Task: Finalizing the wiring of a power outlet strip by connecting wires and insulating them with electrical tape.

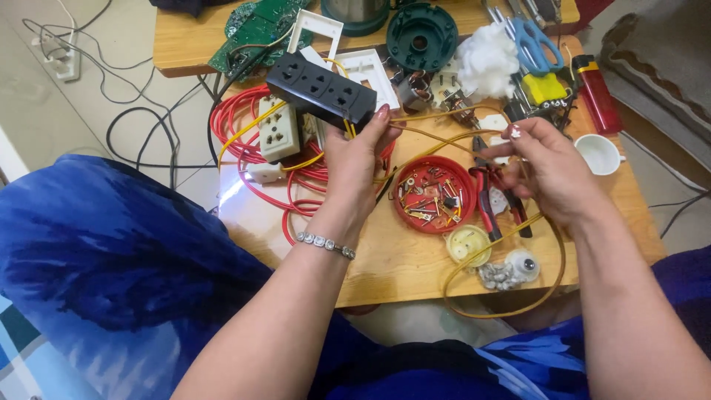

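Far left, a red cable coil [252, 148] is lying on the wooden table [392, 259] with a cream socket [279, 132] resting on it. Left hand [354, 159] is gripping the right end of a black power strip [321, 89], holding it raised above the coil, yellow wires [437, 118] trailing out of it to the right. Just right of that hand, a red lid [433, 194] holding screws is sitting on the table, red pliers [489, 196] beside it. Right hand [548, 167] is pinching a yellow wire between the fingertips, the slack looping off the near edge. Far right, blue scissors [535, 44], a red lighter [596, 92] and a white cup [598, 153].
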